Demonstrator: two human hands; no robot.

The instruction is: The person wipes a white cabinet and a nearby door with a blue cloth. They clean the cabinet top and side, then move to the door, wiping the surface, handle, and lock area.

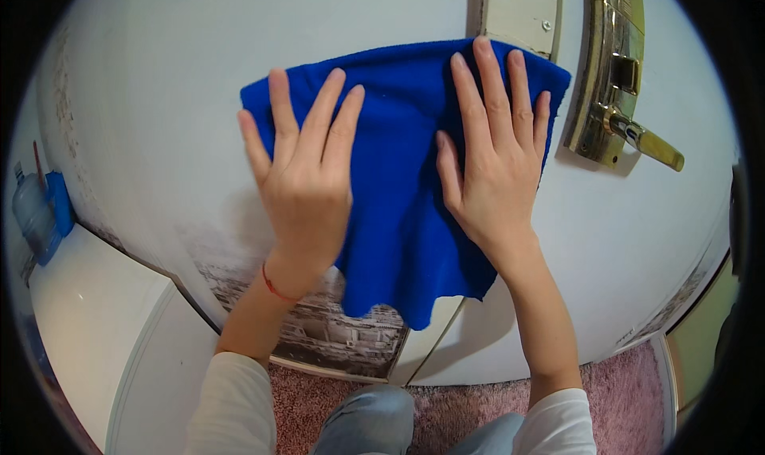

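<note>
A blue cloth [397,174] is spread against an upright white surface beside a door frame, its top edge nearly level and its lower part hanging in loose folds. My left hand [308,186] lies on the cloth's left part with fingers apart; its thumb is hidden, and its little finger reaches past the cloth's left edge. On the upper right part, my right hand [499,162] rests palm down with fingers and thumb spread. Its longest fingertip touches the top edge. Neither hand shows fingers curled around the fabric.
Right of the cloth, a brass door handle [645,138] sticks out from its lock plate [606,96]. A cream frame strip [520,13] runs above the cloth. At far left, a clear plastic bottle [33,210] stands on a white tabletop [89,293]. A pink carpet [627,389] lies below.
</note>
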